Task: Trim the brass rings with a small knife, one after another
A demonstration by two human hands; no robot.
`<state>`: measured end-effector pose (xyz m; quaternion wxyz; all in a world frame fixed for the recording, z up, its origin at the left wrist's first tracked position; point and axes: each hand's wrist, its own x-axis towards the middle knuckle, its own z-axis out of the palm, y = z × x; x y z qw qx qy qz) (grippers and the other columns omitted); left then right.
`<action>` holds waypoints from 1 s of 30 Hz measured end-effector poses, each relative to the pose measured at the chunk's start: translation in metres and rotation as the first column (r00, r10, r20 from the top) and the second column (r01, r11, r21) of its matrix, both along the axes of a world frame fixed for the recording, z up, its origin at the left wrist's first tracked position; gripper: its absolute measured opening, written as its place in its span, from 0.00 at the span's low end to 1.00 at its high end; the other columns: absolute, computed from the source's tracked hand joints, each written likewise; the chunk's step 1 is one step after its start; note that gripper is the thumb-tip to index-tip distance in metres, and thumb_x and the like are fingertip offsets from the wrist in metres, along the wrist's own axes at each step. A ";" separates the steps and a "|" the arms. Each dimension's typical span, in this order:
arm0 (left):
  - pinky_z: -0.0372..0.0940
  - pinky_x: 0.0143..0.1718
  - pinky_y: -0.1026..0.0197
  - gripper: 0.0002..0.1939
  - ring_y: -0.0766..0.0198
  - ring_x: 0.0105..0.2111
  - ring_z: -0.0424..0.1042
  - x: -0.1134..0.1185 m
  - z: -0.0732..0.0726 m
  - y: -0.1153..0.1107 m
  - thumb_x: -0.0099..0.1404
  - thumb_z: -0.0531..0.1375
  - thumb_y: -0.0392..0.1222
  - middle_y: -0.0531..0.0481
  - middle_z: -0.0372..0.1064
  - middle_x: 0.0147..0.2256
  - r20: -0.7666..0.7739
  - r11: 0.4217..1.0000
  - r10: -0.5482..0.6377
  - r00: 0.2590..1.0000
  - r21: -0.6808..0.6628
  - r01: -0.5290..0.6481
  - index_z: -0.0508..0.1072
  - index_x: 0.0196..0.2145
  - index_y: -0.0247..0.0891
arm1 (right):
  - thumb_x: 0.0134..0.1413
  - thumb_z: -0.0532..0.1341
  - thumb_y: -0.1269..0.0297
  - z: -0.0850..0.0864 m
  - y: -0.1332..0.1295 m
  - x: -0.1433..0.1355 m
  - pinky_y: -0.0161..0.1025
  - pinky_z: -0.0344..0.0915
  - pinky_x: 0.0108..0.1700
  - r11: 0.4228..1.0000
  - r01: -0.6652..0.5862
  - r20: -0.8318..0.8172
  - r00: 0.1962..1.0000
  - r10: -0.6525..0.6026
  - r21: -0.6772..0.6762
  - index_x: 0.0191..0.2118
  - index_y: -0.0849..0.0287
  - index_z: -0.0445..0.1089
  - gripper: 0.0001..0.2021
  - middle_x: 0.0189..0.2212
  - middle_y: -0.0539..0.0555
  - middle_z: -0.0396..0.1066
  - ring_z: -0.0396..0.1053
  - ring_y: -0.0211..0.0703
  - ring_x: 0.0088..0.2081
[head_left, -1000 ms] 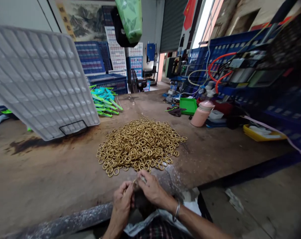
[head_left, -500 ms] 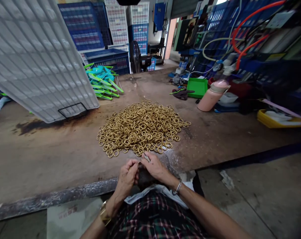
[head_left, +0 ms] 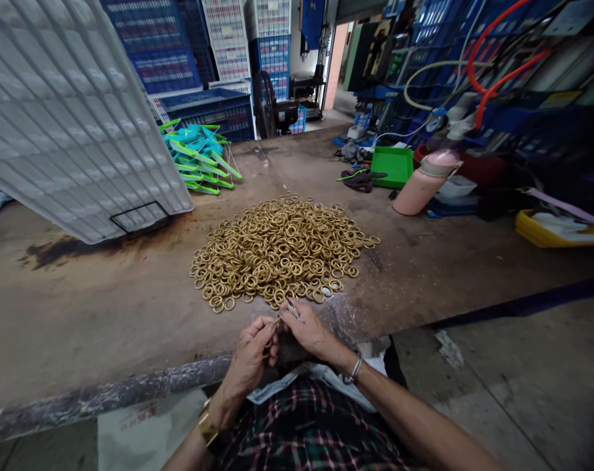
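A heap of brass-coloured rings [head_left: 282,248] lies on the worktable, just beyond both hands. My left hand [head_left: 254,350] is closed, pinching a brass ring [head_left: 277,320] between thumb and fingers; another ring seems to show lower in the curled fingers. Close beside it, my right hand [head_left: 307,330] is wrapped round a small slim metal tool [head_left: 292,309] with a dark tip. Its exact kind is too small to make out. The right fingertips are at the pinched ring, and whether the tool touches that ring is hidden.
A tall white ribbed crate [head_left: 95,131] stands left of the heap, near green and turquoise plastic pieces [head_left: 199,157]. Rightward are a green tray [head_left: 392,165], a pink bottle [head_left: 422,186] and a yellow tray [head_left: 537,232]. The worktable's front edge [head_left: 130,389] runs close to my body.
The view has shifted slightly. The ring between my left fingertips now shows more clearly, and my right hand has turned a little, still holding the metal tool.
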<state>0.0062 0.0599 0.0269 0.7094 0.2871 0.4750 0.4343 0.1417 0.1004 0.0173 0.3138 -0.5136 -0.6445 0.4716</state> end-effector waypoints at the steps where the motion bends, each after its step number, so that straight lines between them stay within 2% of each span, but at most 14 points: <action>1: 0.51 0.14 0.71 0.15 0.75 0.15 0.55 0.001 0.001 0.000 0.54 0.62 0.51 0.59 0.58 0.20 -0.005 1.000 0.009 1.000 0.004 -0.009 0.65 0.30 0.37 | 0.56 0.48 0.64 0.000 -0.001 0.000 0.31 0.55 0.29 1.000 0.011 0.026 1.000 -0.011 0.018 0.26 0.58 0.60 0.10 0.20 0.46 0.60 0.59 0.34 0.25; 3: 0.51 0.14 0.71 0.15 0.75 0.15 0.55 0.002 0.002 0.000 0.54 0.62 0.51 0.59 0.57 0.19 -0.032 0.999 0.031 0.999 0.024 -0.030 0.65 0.30 0.37 | 0.57 0.48 0.66 0.002 -0.003 0.001 0.31 0.55 0.30 0.998 0.007 0.112 0.994 -0.015 0.065 0.28 0.58 0.61 0.09 0.22 0.47 0.63 0.61 0.35 0.26; 5: 0.52 0.15 0.71 0.16 0.75 0.16 0.55 0.002 0.003 0.000 0.55 0.61 0.52 0.59 0.57 0.19 -0.075 0.998 0.047 0.996 0.052 -0.043 0.65 0.29 0.36 | 0.55 0.48 0.70 0.003 -0.007 0.002 0.31 0.54 0.30 0.993 -0.058 0.238 0.971 0.031 0.106 0.31 0.58 0.63 0.08 0.24 0.48 0.66 0.63 0.35 0.27; 8: 0.53 0.16 0.71 0.16 0.74 0.16 0.55 0.001 0.001 0.000 0.56 0.60 0.53 0.59 0.57 0.18 -0.153 0.995 0.059 0.986 0.092 -0.046 0.65 0.29 0.37 | 0.50 0.51 0.74 0.004 -0.014 0.003 0.32 0.53 0.31 0.973 -0.184 0.431 0.896 0.108 0.140 0.34 0.57 0.64 0.08 0.27 0.50 0.70 0.65 0.37 0.29; 10: 0.53 0.16 0.71 0.17 0.74 0.16 0.55 0.000 0.000 -0.001 0.56 0.59 0.55 0.59 0.57 0.17 -0.203 0.992 0.062 0.977 0.119 -0.038 0.65 0.29 0.37 | 0.50 0.51 0.74 0.003 -0.017 0.002 0.33 0.52 0.31 0.961 -0.227 0.519 0.847 0.116 0.157 0.36 0.57 0.64 0.09 0.29 0.52 0.71 0.67 0.38 0.31; 16: 0.52 0.15 0.70 0.19 0.73 0.14 0.54 -0.001 -0.002 -0.003 0.55 0.58 0.57 0.59 0.57 0.15 -0.309 0.990 0.068 0.949 0.140 -0.025 0.64 0.26 0.37 | 0.50 0.51 0.74 0.003 -0.017 -0.001 0.36 0.53 0.33 0.957 -0.276 0.682 0.718 0.139 0.095 0.42 0.60 0.63 0.12 0.34 0.57 0.73 0.69 0.43 0.34; 19: 0.51 0.15 0.70 0.17 0.74 0.14 0.53 -0.002 -0.004 -0.005 0.56 0.58 0.55 0.59 0.57 0.16 -0.261 0.990 0.053 0.964 0.142 -0.016 0.63 0.26 0.38 | 0.49 0.50 0.76 0.006 -0.019 -0.005 0.38 0.55 0.34 0.962 -0.267 0.738 0.659 0.146 0.049 0.43 0.61 0.62 0.14 0.37 0.60 0.72 0.69 0.46 0.36; 23: 0.51 0.15 0.70 0.15 0.74 0.14 0.54 -0.006 0.001 -0.018 0.56 0.60 0.52 0.59 0.57 0.17 -0.155 0.995 0.023 0.988 0.104 -0.007 0.63 0.26 0.38 | 0.50 0.50 0.76 0.011 -0.023 -0.007 0.39 0.57 0.34 0.966 -0.255 0.752 0.643 0.146 0.031 0.45 0.62 0.62 0.15 0.36 0.61 0.72 0.69 0.48 0.35; 27: 0.50 0.15 0.70 0.14 0.74 0.14 0.54 -0.014 0.013 -0.043 0.57 0.59 0.51 0.58 0.58 0.17 -0.135 0.986 -0.159 0.978 0.029 0.164 0.66 0.27 0.37 | 0.51 0.48 0.76 0.015 -0.028 0.006 0.38 0.56 0.33 0.984 -0.168 0.764 0.643 0.061 0.062 0.45 0.64 0.62 0.16 0.33 0.61 0.72 0.69 0.45 0.32; 30: 0.50 0.14 0.71 0.13 0.75 0.14 0.55 -0.021 0.010 -0.062 0.57 0.60 0.50 0.58 0.59 0.18 -0.067 0.978 -0.196 0.978 -0.086 0.190 0.67 0.28 0.36 | 0.50 0.49 0.75 0.012 -0.044 0.027 0.36 0.56 0.34 0.963 -0.255 0.722 0.682 0.114 0.088 0.43 0.63 0.63 0.14 0.32 0.58 0.71 0.67 0.43 0.32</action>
